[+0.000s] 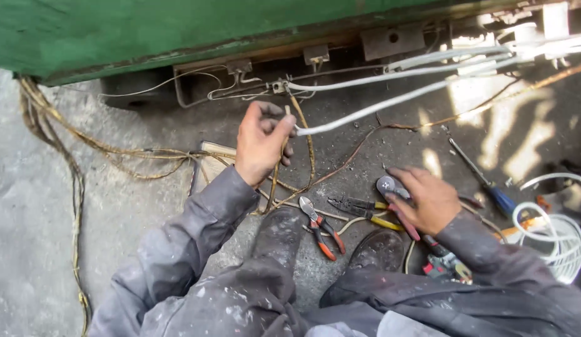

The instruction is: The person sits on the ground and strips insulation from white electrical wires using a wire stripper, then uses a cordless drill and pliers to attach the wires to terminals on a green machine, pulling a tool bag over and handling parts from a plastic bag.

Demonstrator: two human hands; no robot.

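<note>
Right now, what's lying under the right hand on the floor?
The right hand lies over pliers with red handles and yellow-handled pliers. Their jaws and handle ends stick out; the middles are covered by the palm. Whether the fingers have a grip on either is hidden.

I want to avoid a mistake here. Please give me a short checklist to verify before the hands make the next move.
1. Left hand grips the brown wire: ok.
2. Right hand reaches a tool on the ground: ok, it rests on the red-handled pliers.
3. Orange cutters within reach: ok, between the boots.
4. Blue screwdriver nearby: ok.
5. Wires free of current: cannot tell.
6. White cable apart from the left hand: not ok, its end touches the fingers.
</note>
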